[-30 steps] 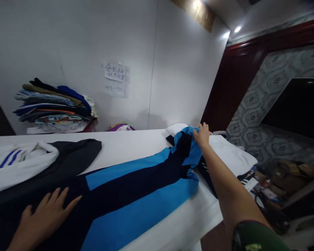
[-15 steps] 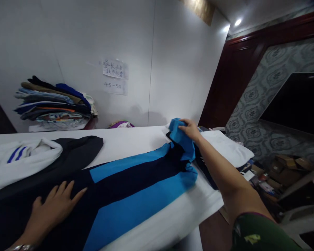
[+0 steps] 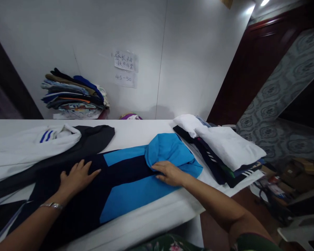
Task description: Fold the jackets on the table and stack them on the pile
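The navy-and-blue garment [image 3: 131, 170] lies flat on the white table [image 3: 138, 130], in front of the person and between two other groups of clothing. Its body is navy, with blue panels along both sides of a navy central band. At the right end, a blue section [image 3: 170, 148] is doubled over onto the garment and forms a loose, rounded bundle.

The right hand [image 3: 170, 173] rests on the near edge of this bundle, fingers slightly bent and pointing left. Whether the fingers pinch the fabric or only press on it cannot be told. The left hand [image 3: 78, 176] lies palm down on the navy part, fingers spread wide, with nothing gripped. A metallic band [image 3: 52, 205] encircles the left wrist.

To the left, a white garment with blue stripes [image 3: 23, 148] lies partly over a dark grey garment [image 3: 101, 134], which adjoins the navy fabric. To the right, apart from the bundle, is a stack of folded clothes [image 3: 217, 167] topped by white pieces.

Beyond the far table edge, at left, stands a taller clothes pile [image 3: 70, 94]. Two handwritten paper notes [image 3: 125, 61] are fixed to the pale wall [image 3: 193, 55]; the lower one reads "45-50". Patterned wallpaper [image 3: 269, 90] covers the wall at far right.
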### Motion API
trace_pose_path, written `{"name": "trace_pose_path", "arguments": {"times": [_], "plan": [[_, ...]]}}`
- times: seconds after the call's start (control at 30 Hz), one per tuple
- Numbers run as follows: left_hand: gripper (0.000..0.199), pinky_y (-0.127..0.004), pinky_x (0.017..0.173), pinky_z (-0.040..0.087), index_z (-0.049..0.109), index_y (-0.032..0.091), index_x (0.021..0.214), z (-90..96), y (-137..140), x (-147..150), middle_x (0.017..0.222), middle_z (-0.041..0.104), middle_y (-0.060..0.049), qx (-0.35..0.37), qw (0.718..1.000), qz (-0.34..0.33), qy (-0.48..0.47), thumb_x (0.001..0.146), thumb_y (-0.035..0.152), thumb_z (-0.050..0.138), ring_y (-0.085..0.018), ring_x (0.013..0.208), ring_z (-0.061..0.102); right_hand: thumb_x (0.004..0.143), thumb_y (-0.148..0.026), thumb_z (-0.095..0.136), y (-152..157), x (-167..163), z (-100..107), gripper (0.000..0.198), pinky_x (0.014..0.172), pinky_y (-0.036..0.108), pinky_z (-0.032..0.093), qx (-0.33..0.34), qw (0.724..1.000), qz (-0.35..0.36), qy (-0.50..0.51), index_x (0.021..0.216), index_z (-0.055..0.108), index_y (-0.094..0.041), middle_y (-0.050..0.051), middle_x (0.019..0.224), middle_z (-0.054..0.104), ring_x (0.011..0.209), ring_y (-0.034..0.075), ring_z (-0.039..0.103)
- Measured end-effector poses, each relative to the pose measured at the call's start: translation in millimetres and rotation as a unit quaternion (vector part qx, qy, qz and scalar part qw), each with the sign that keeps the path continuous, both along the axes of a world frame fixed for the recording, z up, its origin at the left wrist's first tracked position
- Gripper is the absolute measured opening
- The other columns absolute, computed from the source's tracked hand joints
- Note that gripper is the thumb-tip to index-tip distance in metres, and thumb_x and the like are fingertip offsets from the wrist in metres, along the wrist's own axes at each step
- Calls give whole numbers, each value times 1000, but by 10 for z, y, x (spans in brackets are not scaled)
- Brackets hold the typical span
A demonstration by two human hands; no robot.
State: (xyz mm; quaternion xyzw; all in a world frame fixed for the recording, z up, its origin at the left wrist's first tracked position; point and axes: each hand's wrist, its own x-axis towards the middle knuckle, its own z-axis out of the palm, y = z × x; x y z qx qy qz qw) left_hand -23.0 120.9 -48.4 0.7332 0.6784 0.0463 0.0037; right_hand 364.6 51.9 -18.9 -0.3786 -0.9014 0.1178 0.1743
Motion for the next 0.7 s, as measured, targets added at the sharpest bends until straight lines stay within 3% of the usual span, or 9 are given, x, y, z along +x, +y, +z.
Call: {"name": "trace_pose_path", "arguments": {"times": [0.07,0.13,0.27,0.33,0.4,0.53,0.63,0.7], "plan": [[64,-60,103,28,52,5,129,165,20,199,144,40,-24,23,1000,6,-18,87,50,32,-38,133,36,89,-26,55,-19,122,104,43,105,40,37,41,998,-35,26,132,52,-18,12,131,55,123,23,49],[62,-47,104,35,54,6,127,326,29,501,139,48,-20,30,997,-30,-58,87,49,33,-33,128,44,91,-30,53,-39,274,146,43,107,46,33,63,993,-93,18,132,52,-19,14,134,53,128,26,44],[60,-36,97,42,60,12,120,514,89,1271,126,61,-14,-12,974,-85,-208,86,55,36,-29,115,56,86,-50,57,-79,604,98,61,111,60,14,49,977,-194,-77,138,46,-21,14,145,42,139,34,26],[60,-35,93,44,61,14,117,523,178,1640,124,63,-13,-48,958,-94,-267,84,60,40,-29,113,58,83,-54,59,-96,732,50,69,111,61,10,38,968,-218,-119,140,43,-20,15,147,37,140,35,22],[62,-36,88,47,61,15,116,493,303,1950,120,64,-15,-101,937,-57,-330,79,63,50,-31,109,60,84,-46,60,-104,822,4,64,110,60,13,38,963,-224,-148,140,44,-20,15,148,36,140,35,23],[46,-34,73,52,64,11,102,406,536,2365,103,70,-18,-183,863,49,-468,68,40,73,-32,92,66,87,-20,52,-116,925,-71,42,108,53,24,63,961,-221,-153,129,56,-24,10,140,48,135,30,35],[23,-28,68,53,65,12,96,354,587,2499,94,72,-13,-177,836,41,-517,80,28,60,-23,83,68,90,-16,45,-160,977,-158,37,105,48,28,79,966,-216,-122,121,62,-25,7,131,57,129,27,43],[22,-26,68,54,64,13,97,306,556,2505,88,73,-11,-171,830,38,-530,86,25,50,-19,78,69,91,-16,43,-206,1000,-254,35,103,47,30,74,969,-209,-112,118,64,-25,7,127,61,125,27,47]]}}
